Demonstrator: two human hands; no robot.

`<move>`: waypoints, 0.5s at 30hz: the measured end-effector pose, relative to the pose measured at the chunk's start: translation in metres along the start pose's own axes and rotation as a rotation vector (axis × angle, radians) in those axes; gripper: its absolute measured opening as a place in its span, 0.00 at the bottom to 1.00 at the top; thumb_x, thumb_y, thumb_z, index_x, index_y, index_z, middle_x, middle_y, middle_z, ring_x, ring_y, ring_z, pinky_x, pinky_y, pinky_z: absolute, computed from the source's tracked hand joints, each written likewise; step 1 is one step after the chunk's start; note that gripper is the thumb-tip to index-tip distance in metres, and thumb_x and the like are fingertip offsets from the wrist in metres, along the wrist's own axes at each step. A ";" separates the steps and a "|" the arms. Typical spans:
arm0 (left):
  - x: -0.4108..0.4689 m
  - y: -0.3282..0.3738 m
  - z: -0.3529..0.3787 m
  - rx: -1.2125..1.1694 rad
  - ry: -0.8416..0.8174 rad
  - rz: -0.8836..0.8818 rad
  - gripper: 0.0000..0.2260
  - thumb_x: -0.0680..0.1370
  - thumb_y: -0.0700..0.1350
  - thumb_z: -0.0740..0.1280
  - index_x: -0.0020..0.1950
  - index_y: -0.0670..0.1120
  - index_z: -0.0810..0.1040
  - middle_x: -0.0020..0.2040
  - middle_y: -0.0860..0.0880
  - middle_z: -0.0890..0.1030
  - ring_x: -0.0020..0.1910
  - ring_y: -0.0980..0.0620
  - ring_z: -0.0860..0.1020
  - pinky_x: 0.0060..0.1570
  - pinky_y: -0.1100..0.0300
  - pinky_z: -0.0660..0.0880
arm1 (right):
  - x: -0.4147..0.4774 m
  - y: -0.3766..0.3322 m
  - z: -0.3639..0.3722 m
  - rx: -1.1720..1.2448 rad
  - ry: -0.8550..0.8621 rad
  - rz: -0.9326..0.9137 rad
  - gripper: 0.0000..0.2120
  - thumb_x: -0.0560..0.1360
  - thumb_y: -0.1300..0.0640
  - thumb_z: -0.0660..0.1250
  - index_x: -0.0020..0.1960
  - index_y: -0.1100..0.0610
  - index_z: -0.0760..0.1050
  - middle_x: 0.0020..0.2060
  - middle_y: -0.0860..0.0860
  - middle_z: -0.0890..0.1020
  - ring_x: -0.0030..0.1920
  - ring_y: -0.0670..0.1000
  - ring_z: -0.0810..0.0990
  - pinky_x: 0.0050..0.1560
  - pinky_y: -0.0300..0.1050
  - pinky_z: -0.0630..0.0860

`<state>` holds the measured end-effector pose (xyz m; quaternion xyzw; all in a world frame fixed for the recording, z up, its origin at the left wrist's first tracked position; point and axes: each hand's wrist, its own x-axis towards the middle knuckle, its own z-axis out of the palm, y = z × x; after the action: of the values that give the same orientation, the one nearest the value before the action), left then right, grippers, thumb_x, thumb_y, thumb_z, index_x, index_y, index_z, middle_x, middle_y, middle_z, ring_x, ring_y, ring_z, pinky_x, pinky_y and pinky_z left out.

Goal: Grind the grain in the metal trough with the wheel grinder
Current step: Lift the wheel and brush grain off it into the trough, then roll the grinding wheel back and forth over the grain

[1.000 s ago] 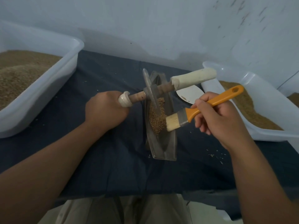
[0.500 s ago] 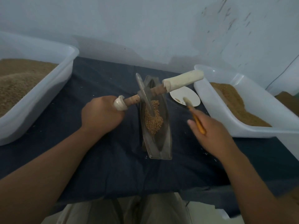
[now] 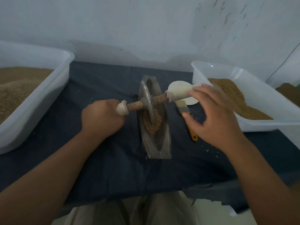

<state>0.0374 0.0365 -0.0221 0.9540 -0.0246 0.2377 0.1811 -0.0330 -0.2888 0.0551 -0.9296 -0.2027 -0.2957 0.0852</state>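
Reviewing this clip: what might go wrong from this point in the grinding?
1. Only the left hand grips the wheel grinder; the right hand is open and blurred near the right handle. One-sided force may tilt the wheel or tip the narrow metal trough.
2. The grain is heaped around the wheel, so rolling may push some over the rim onto the cloth.
3. The brush lies just below the right hand and may get knocked.

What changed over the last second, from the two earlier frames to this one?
The right hand let go of the brush, which now lies on the cloth right of the trough, and rose, open, toward the wheel grinder's white right handle. The left hand still grips the left handle; the grain stays in the trough.
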 end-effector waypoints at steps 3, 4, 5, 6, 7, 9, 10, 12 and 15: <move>0.000 0.004 -0.005 0.087 0.034 0.103 0.24 0.81 0.65 0.54 0.30 0.54 0.67 0.26 0.57 0.71 0.24 0.53 0.70 0.29 0.62 0.65 | 0.022 -0.004 0.007 -0.147 -0.292 0.006 0.40 0.77 0.43 0.74 0.83 0.53 0.62 0.78 0.52 0.70 0.79 0.55 0.66 0.81 0.49 0.58; 0.000 0.005 -0.007 0.119 0.041 0.147 0.23 0.81 0.64 0.55 0.30 0.53 0.66 0.26 0.57 0.70 0.24 0.51 0.71 0.29 0.62 0.65 | 0.028 -0.004 0.010 -0.182 -0.315 0.006 0.40 0.76 0.45 0.76 0.82 0.54 0.64 0.73 0.53 0.74 0.74 0.57 0.72 0.77 0.53 0.66; 0.001 0.005 -0.008 0.146 0.046 0.188 0.23 0.82 0.63 0.58 0.31 0.53 0.66 0.26 0.56 0.70 0.24 0.50 0.71 0.28 0.62 0.65 | 0.033 -0.002 0.012 -0.208 -0.320 0.016 0.37 0.75 0.45 0.76 0.80 0.54 0.68 0.67 0.52 0.79 0.66 0.58 0.77 0.70 0.55 0.74; 0.002 0.005 -0.010 0.168 0.045 0.218 0.22 0.82 0.62 0.60 0.32 0.53 0.67 0.27 0.56 0.71 0.25 0.50 0.72 0.28 0.61 0.65 | 0.039 -0.001 0.013 -0.236 -0.322 0.024 0.31 0.75 0.45 0.75 0.74 0.52 0.74 0.59 0.51 0.82 0.58 0.57 0.80 0.60 0.56 0.79; 0.003 0.005 -0.013 0.182 0.029 0.237 0.21 0.82 0.61 0.62 0.32 0.53 0.69 0.27 0.56 0.71 0.25 0.51 0.71 0.28 0.61 0.66 | 0.043 0.000 0.013 -0.274 -0.332 0.027 0.21 0.75 0.45 0.74 0.65 0.50 0.78 0.51 0.49 0.82 0.50 0.55 0.81 0.51 0.55 0.80; 0.005 0.005 -0.016 0.191 -0.044 0.226 0.19 0.81 0.61 0.63 0.34 0.53 0.72 0.29 0.56 0.73 0.27 0.54 0.72 0.28 0.60 0.69 | 0.050 -0.001 0.014 -0.333 -0.377 0.022 0.10 0.76 0.44 0.71 0.48 0.49 0.77 0.43 0.46 0.78 0.43 0.52 0.78 0.41 0.52 0.79; 0.005 0.004 -0.016 0.191 -0.092 0.201 0.17 0.81 0.61 0.63 0.35 0.54 0.73 0.29 0.57 0.74 0.28 0.56 0.72 0.29 0.59 0.71 | 0.053 0.001 0.016 -0.337 -0.388 -0.002 0.09 0.76 0.44 0.71 0.45 0.49 0.77 0.44 0.47 0.78 0.44 0.51 0.77 0.41 0.51 0.78; 0.006 0.003 -0.017 0.209 -0.160 0.168 0.16 0.80 0.61 0.63 0.35 0.55 0.73 0.31 0.57 0.75 0.29 0.57 0.73 0.30 0.59 0.70 | 0.059 0.005 0.021 -0.339 -0.396 -0.058 0.08 0.74 0.46 0.71 0.44 0.50 0.79 0.49 0.47 0.78 0.47 0.52 0.77 0.39 0.49 0.75; 0.017 0.007 -0.022 0.285 -0.214 0.201 0.19 0.79 0.64 0.59 0.35 0.55 0.73 0.31 0.57 0.75 0.29 0.57 0.73 0.29 0.60 0.65 | 0.067 0.010 0.036 -0.263 -0.474 -0.044 0.08 0.73 0.47 0.70 0.42 0.45 0.72 0.43 0.45 0.78 0.39 0.49 0.76 0.32 0.45 0.67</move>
<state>0.0420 0.0386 0.0056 0.9825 -0.1047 0.1531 0.0159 0.0391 -0.2659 0.0650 -0.9713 -0.1972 -0.0953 -0.0926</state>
